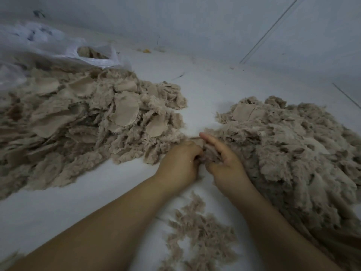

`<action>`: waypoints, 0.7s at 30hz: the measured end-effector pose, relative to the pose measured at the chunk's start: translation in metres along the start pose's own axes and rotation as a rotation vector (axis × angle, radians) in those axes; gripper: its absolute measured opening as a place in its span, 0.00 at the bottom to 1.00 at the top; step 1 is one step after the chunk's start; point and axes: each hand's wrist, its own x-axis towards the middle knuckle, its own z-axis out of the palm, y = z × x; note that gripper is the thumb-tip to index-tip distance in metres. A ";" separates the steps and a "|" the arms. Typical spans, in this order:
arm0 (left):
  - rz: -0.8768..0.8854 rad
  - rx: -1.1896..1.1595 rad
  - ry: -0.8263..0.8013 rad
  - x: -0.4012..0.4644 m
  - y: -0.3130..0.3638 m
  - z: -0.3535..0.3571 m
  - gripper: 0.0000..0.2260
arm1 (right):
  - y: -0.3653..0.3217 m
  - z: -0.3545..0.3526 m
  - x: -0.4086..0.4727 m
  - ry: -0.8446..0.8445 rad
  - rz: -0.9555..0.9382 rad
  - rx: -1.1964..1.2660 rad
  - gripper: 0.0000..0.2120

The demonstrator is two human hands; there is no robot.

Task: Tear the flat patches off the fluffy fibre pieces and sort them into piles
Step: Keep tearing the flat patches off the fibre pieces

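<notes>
My left hand [178,163] and my right hand [224,159] meet in the middle of the white surface, both holding one beige fluffy fibre piece [212,153]. The left fingers curl around its near edge, where a flat patch edge [195,140] shows. The right thumb and fingers pinch the fluff. A large heap of fluffy pieces with round flat patches [125,111] lies to the left. Another big fluffy pile [293,153] lies to the right, touching my right hand.
A small scatter of loose fluff strips [199,231] lies between my forearms. A white plastic bag [93,55] with more fibre sits at the back left. The white surface [205,85] meets a grey wall behind.
</notes>
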 end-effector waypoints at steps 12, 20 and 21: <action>-0.148 -0.465 0.178 -0.014 0.010 -0.012 0.11 | 0.006 -0.003 0.008 -0.020 0.100 -0.470 0.26; -0.150 -0.563 0.291 -0.017 0.014 -0.018 0.05 | 0.001 -0.003 0.003 0.051 0.161 -0.462 0.27; -0.152 -0.534 0.286 -0.017 0.013 -0.017 0.05 | -0.001 -0.003 0.001 0.052 0.127 -0.384 0.26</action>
